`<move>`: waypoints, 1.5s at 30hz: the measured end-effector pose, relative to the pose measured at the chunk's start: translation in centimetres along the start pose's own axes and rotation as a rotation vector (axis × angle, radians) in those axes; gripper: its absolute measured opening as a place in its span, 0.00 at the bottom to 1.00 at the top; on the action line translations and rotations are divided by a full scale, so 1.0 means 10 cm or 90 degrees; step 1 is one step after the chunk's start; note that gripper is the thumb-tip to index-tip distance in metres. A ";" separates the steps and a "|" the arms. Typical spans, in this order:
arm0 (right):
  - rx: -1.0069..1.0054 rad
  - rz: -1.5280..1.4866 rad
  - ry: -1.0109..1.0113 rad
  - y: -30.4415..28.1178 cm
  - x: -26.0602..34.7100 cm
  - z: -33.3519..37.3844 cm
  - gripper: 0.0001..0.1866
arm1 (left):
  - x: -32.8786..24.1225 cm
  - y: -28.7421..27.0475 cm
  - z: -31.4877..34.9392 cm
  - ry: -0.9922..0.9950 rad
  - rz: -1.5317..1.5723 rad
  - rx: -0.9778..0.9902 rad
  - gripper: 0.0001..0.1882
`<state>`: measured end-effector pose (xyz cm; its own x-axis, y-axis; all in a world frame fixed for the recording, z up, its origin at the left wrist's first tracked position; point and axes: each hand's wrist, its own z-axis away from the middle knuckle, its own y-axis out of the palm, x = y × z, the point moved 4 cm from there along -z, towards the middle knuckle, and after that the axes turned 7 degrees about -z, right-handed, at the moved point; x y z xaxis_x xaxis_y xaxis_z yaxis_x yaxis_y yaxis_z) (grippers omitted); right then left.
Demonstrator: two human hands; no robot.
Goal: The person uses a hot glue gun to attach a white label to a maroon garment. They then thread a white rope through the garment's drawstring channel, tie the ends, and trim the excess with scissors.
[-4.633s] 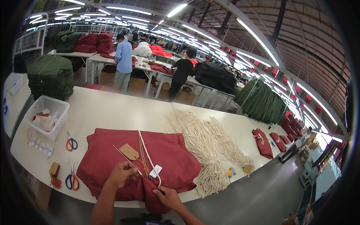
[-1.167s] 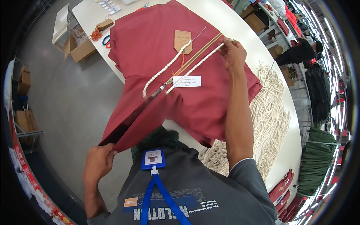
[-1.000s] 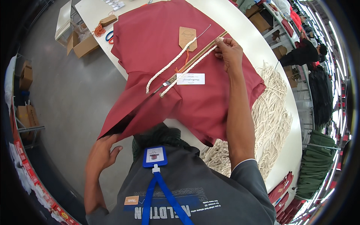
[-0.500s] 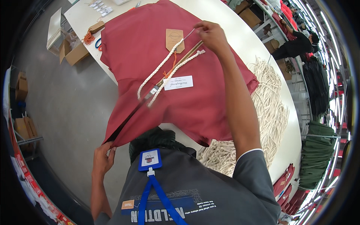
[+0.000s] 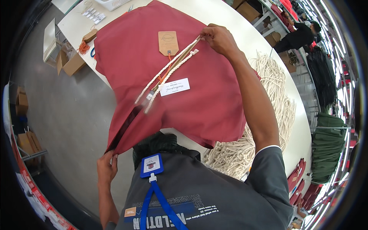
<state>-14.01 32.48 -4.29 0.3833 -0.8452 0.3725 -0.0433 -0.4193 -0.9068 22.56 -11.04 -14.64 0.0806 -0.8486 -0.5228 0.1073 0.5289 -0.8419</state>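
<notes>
A dark red fabric piece [image 5: 203, 103] lies on the white table [image 5: 264, 42], its near corner hanging over the edge. My left hand [image 5: 105, 168] pinches that hanging corner below the table edge. My right hand [image 5: 220, 38] is stretched out over the fabric, gripping a thin wooden stick [image 5: 174, 65] with cream cord [image 5: 165, 76] running along it toward me. A brown paper tag [image 5: 168, 41] and a white label [image 5: 174, 86] lie on the fabric beside the cord.
A heap of cream cords [image 5: 268, 111] lies on the table to my right. Cardboard boxes [image 5: 67, 63] sit on the floor at left, orange-handled scissors [image 5: 82, 48] near the table edge. Green folded garments [image 5: 326, 149] are stacked far right. Another person [image 5: 295, 36] stands at a far table.
I was facing the table with both hands at the fabric's near edge. My right hand has since drawn the stick and cord farther away across the fabric, while my left kept the corner.
</notes>
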 end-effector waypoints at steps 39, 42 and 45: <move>-0.773 -0.981 0.262 -0.05 1.75 1.54 0.15 | -2.39 -0.13 -1.88 0.302 0.488 0.422 0.11; -0.874 -1.096 0.309 0.03 1.84 1.57 0.13 | -2.28 -0.14 -1.86 0.328 0.423 0.501 0.09; -1.033 -1.142 0.395 0.10 1.81 1.73 0.12 | -2.33 -0.16 -1.75 0.510 0.358 0.401 0.10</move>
<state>8.90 22.50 -1.84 0.6535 0.5650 0.5037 -0.5722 -0.0668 0.8174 3.13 7.65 -3.45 -0.3521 -0.1383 -0.9257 0.7466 0.5549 -0.3669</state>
